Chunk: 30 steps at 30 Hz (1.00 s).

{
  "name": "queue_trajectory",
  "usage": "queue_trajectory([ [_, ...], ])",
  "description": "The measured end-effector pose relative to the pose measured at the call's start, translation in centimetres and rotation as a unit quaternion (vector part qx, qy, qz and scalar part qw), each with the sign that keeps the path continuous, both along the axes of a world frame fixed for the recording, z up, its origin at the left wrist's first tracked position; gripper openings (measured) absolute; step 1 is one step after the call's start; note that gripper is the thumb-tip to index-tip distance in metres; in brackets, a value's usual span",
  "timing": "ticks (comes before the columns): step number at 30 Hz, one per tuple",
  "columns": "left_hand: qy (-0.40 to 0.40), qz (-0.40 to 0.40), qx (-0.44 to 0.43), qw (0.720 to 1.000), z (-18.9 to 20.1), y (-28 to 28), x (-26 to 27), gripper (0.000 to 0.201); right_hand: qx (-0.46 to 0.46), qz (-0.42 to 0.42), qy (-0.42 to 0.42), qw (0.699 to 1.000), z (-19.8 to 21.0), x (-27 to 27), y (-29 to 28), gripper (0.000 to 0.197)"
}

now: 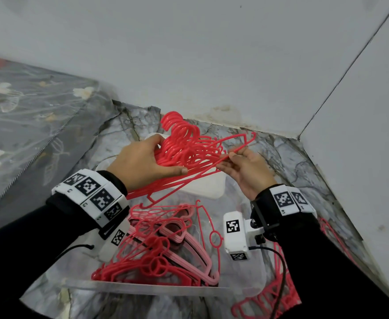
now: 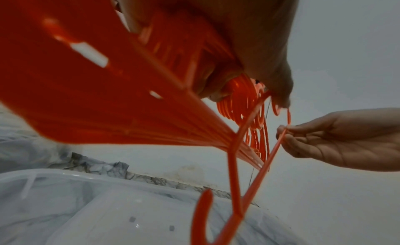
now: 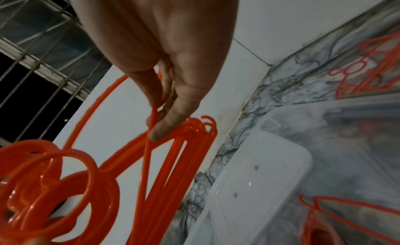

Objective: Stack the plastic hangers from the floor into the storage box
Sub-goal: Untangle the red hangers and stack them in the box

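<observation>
At the centre of the head view, the left hand (image 1: 143, 161) grips a bundle of red hangers (image 1: 189, 148) above the clear storage box (image 1: 143, 287); the right hand (image 1: 246, 168) pinches one hanger's thin bar (image 2: 275, 149), its grip pressed together.

Hands: two are seen, left hand (image 1: 143, 161) and right hand (image 1: 246, 169).
Red hanger bunch (image 1: 189, 148) between the fingers: one; hangers uncountable.
Storage box (image 1: 143, 287): one.
White lid (image 1: 202, 185): one.
</observation>
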<state>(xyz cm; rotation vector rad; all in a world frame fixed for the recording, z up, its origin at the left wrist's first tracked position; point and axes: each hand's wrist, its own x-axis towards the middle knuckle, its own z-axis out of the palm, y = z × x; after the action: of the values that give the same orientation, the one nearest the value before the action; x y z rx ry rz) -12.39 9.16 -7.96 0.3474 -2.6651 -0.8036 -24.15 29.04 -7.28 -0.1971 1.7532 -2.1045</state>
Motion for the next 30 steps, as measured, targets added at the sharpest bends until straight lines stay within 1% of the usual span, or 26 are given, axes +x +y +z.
queue_trajectory([
  [3, 0.008, -0.002, -0.001, 1.0, 0.0, 0.3, -0.1, 0.057, -0.005, 0.004, -0.049, 0.999, -0.4, 0.3, -0.3, 0.022],
  [5, 0.01, -0.005, 0.003, 1.0, 0.0, 0.4, -0.1, 0.049, 0.023, -0.002, -0.076, 0.997, -0.8, 0.3, -0.2, 0.021],
  [6, 0.008, -0.007, 0.006, 1.0, 0.1, 0.5, -0.1, 0.047, 0.051, -0.001, -0.082, 0.995, -1.0, 0.3, -0.1, 0.02],
  [7, 0.004, -0.01, 0.009, 1.0, 0.1, 0.5, -0.1, 0.045, 0.098, 0.002, -0.079, 0.992, -1.2, 0.2, 0.0, 0.017],
  [8, 0.0, -0.013, 0.01, 1.0, 0.2, 0.5, -0.1, 0.044, 0.169, 0.004, -0.055, 0.984, -1.5, 0.1, 0.1, 0.01],
  [9, -0.004, -0.015, 0.009, 1.0, 0.2, 0.5, 0.0, 0.043, 0.267, 0.0, 0.0, 0.964, -1.7, 0.0, 0.2, 0.017],
  [10, -0.008, -0.018, 0.006, 1.0, 0.2, 0.5, 0.0, 0.041, 0.364, -0.017, 0.072, 0.928, -2.0, -0.2, 0.3, 0.041],
  [11, -0.012, -0.02, 0.0, 1.0, 0.2, 0.5, 0.1, 0.04, 0.428, -0.04, 0.155, 0.889, -2.0, -0.3, 0.5, 0.062],
  [12, -0.018, -0.023, -0.01, 1.0, 0.1, 0.5, 0.1, 0.04, 0.458, -0.055, 0.244, 0.853, -1.8, -0.1, 0.5, 0.075],
  [13, -0.025, -0.028, -0.019, 0.999, 0.1, 0.5, 0.2, 0.04, 0.462, -0.049, 0.328, 0.823, -1.5, 0.3, 0.4, 0.08],
  [14, -0.032, -0.035, -0.026, 0.999, 0.0, 0.6, 0.2, 0.041, 0.464, -0.022, 0.4, 0.79, -1.4, 0.7, 0.3, 0.081],
  [15, -0.039, -0.044, -0.029, 0.998, -0.1, 0.7, 0.2, 0.042, 0.48, 0.015, 0.454, 0.75, -1.4, 0.9, 0.1, 0.081],
  [17, -0.058, -0.063, -0.023, 0.996, -0.2, 1.0, 0.3, 0.045, 0.548, 0.086, 0.51, 0.657, -1.8, 1.2, -0.3, 0.079],
  [18, -0.069, -0.071, -0.012, 0.995, -0.2, 1.1, 0.3, 0.046, 0.575, 0.112, 0.52, 0.621, -2.0, 1.3, -0.4, 0.076],
  [19, -0.077, -0.079, 0.001, 0.994, -0.2, 1.1, 0.3, 0.046, 0.585, 0.128, 0.528, 0.602, -2.2, 1.3, -0.5, 0.071],
  [20, -0.08, -0.084, 0.018, 0.993, -0.2, 1.1, 0.3, 0.045, 0.579, 0.133, 0.537, 0.599, -2.2, 1.3, -0.5, 0.063],
  [22, -0.079, -0.091, 0.047, 0.992, -0.1, 1.0, 0.3, 0.042, 0.543, 0.124, 0.549, 0.623, -2.0, 1.3, -0.7, 0.048],
  [23, -0.079, -0.094, 0.053, 0.991, 0.0, 0.9, 0.3, 0.041, 0.537, 0.116, 0.553, 0.626, -1.9, 1.4, -0.9, 0.042],
  [25, -0.082, -0.099, 0.057, 0.99, 0.0, 0.7, 0.3, 0.039, 0.545, 0.108, 0.562, 0.613, -1.6, 1.5, -1.0, 0.036],
  [27, -0.082, -0.105, 0.07, 0.989, 0.0, 0.5, 0.3, 0.036, 0.54, 0.115, 0.57, 0.609, -1.4, 1.5, -0.9, 0.036],
  [28, -0.083, -0.111, 0.074, 0.988, 0.0, 0.5, 0.4, 0.035, 0.537, 0.127, 0.577, 0.602, -1.3, 1.6, -1.0, 0.038],
  [30, -0.09, -0.124, 0.065, 0.986, -0.1, 0.5, 0.4, 0.034, 0.536, 0.16, 0.592, 0.58, -1.2, 1.8, -1.4, 0.036],
])
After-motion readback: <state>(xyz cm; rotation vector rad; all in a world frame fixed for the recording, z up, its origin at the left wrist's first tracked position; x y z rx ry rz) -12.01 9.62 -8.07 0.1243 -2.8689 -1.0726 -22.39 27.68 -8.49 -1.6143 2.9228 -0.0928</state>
